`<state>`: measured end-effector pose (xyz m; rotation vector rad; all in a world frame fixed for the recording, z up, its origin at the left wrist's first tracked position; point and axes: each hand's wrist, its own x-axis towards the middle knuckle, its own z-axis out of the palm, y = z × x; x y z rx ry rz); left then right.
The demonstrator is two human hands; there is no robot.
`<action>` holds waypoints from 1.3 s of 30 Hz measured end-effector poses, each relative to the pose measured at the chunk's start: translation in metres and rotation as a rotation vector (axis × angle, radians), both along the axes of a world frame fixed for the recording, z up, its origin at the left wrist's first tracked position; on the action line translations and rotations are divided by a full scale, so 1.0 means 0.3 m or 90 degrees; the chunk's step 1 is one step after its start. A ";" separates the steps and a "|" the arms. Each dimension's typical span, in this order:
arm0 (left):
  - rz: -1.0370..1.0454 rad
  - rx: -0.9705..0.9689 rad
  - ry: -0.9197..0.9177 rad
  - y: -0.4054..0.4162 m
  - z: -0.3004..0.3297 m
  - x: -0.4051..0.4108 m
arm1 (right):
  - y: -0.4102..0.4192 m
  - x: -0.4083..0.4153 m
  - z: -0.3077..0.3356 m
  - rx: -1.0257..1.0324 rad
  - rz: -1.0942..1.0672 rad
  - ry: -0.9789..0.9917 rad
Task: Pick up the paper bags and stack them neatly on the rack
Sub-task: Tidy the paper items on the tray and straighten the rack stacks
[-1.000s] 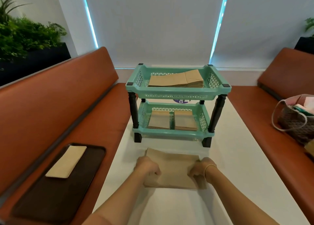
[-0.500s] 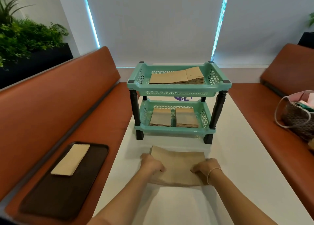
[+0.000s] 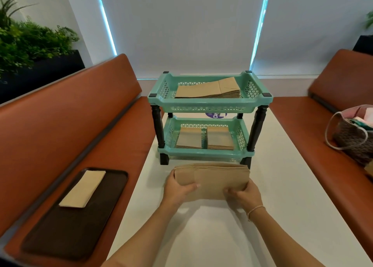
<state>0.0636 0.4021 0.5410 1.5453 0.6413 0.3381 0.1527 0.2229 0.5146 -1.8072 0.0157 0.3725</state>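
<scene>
A stack of flat brown paper bags [image 3: 214, 178] is lifted off the white table [image 3: 282, 216], its far edge raised, just in front of the rack. My left hand [image 3: 178, 191] grips its left end and my right hand [image 3: 245, 196] grips its right end, thumbs on top. The mint-green two-tier rack [image 3: 210, 105] stands beyond. Its upper tier holds a pile of paper bags [image 3: 207, 90]. Two side-by-side piles of smaller bags [image 3: 205, 138] lie in the lower tier.
A dark tray [image 3: 66, 226] with one paper bag [image 3: 82, 189] lies on the orange bench [image 3: 60, 135] at left. A woven handbag [image 3: 355, 137] sits on the right bench. Plants stand at the far left.
Both hands have taken hold of the stack at its ends and raised it from lying flat on the table, tilting its far edge up.
</scene>
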 end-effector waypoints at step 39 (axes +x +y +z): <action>0.004 -0.288 -0.154 0.130 0.037 0.049 | -0.048 0.126 0.136 0.262 0.122 -0.024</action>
